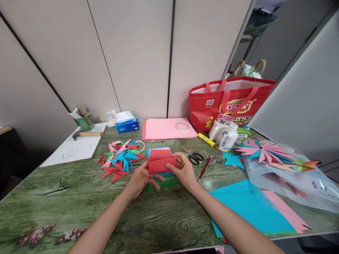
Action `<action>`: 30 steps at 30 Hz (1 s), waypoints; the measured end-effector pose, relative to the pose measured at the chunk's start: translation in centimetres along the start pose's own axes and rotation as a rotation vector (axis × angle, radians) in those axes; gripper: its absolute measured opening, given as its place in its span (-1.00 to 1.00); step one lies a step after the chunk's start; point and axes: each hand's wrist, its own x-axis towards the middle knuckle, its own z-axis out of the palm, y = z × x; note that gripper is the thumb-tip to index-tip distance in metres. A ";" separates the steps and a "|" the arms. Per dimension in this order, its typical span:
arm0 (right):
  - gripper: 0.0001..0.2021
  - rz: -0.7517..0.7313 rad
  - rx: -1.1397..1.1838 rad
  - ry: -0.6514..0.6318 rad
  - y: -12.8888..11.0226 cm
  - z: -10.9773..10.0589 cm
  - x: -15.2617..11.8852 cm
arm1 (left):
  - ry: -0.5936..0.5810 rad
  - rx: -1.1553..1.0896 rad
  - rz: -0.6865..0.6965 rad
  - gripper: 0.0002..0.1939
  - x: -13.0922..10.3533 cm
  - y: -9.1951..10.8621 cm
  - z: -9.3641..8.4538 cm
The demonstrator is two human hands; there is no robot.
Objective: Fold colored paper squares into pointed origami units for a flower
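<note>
Between both hands, a folded piece of red paper (161,165) is held above small stacks of coloured paper. My left hand (141,179) grips its left edge, with some fingers spread out below it. My right hand (183,170) pinches the right side, thumb on the front. Pink and blue sheets show just behind the red piece, and green paper (166,182) lies below it on the table. To the left is a pile of folded red, pink, blue and green paper pieces (120,158). Black-handled scissors (194,157) lie to the right of my right hand.
Pink sheets (159,128) with a ring lie at the back, beside a blue tissue box (127,124). Right: glue stick (206,139), white jar (227,137), red bag (198,109), paper star (262,151), large blue sheets (251,206). Left: hammer (88,134) on a white board (76,150).
</note>
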 end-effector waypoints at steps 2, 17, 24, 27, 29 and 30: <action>-0.59 -0.009 -0.021 -0.027 0.0 0.3 -0.3 | 0.069 0.088 0.030 -0.42 0.0 0.0 0.1; -0.76 -0.086 -0.291 -0.091 -0.6 0.4 -0.9 | 0.346 0.222 0.031 -0.69 0.2 -0.8 -0.1; -0.77 -0.058 -0.251 -0.069 -0.4 0.6 -1.0 | 0.341 0.185 0.016 -0.67 0.3 -1.3 -0.4; -0.78 -0.047 -0.252 -0.072 -0.5 0.6 -1.0 | 0.339 0.168 0.012 -0.67 0.3 -1.3 -0.3; -0.79 -0.044 -0.255 -0.067 -0.6 0.6 -1.0 | 0.337 0.154 0.011 -0.67 0.3 -1.2 -0.2; -0.79 -0.042 -0.256 -0.065 -0.6 0.6 -1.0 | 0.338 0.147 0.012 -0.68 0.3 -1.2 -0.2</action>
